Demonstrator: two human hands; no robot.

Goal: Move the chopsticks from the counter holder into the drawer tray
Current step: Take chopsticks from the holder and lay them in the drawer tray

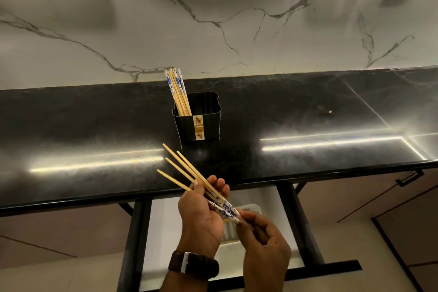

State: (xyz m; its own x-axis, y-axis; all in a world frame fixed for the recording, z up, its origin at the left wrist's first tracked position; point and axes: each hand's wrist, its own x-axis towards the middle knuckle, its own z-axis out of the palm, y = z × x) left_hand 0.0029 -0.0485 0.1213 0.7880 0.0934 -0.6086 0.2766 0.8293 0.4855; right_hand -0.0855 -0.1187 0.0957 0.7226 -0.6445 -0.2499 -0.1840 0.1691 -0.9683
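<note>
Now, left hand (pixel 201 211) clasping four pale bamboo chopsticks (pixel 187 173), tips fanned up-left over the black stone counter's (pixel 94 125) front edge, right hand (pixel 265 239) pinching their blue-patterned ends, above the open drawer's white plastic tray (pixel 227 251), more chopsticks leaning left in the black ribbed holder (pixel 198 117).

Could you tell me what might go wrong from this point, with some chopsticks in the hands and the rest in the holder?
1. The held chopsticks fan apart at their plain tips. The left hand grips them mid-length and the right hand pinches only the patterned ends, so one might slip out and drop beside the white tray in the open drawer.
2. The remaining chopsticks all lean to one corner of the black holder; pulling them at an angle could tip it.
</note>
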